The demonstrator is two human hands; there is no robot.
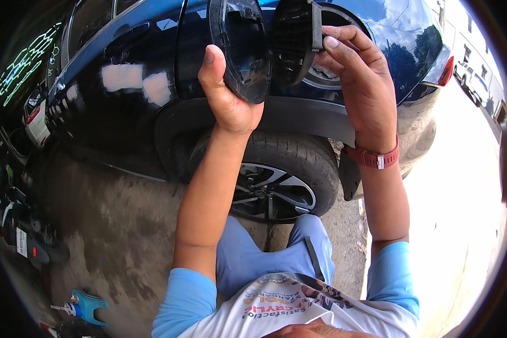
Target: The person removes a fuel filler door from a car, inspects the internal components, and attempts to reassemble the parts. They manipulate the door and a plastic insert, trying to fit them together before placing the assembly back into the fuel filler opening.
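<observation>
My left hand (229, 101) holds a glossy dark cover (245, 50) with a rounded black rim, its lower edge in the palm and the thumb raised beside it. Just right of it is a fuel flap (292, 45), round and dark, with a straight black plastic bar (316, 25) along its right side. My right hand (361, 67) pinches the edge by this bar between thumb and fingers. Behind the flap and my fingers, the round filler recess (328, 79) in the dark blue car's rear side is partly hidden. Whether the flap is still joined to the car, I cannot tell.
Below the recess are the black wheel arch trim (298, 110) and the rear wheel (273, 191). Pale patches (122, 77) mark the car's door. A motorcycle (31, 242) and a blue tool-like object (87, 307) are on the left. Sunlit ground (450, 225) lies right.
</observation>
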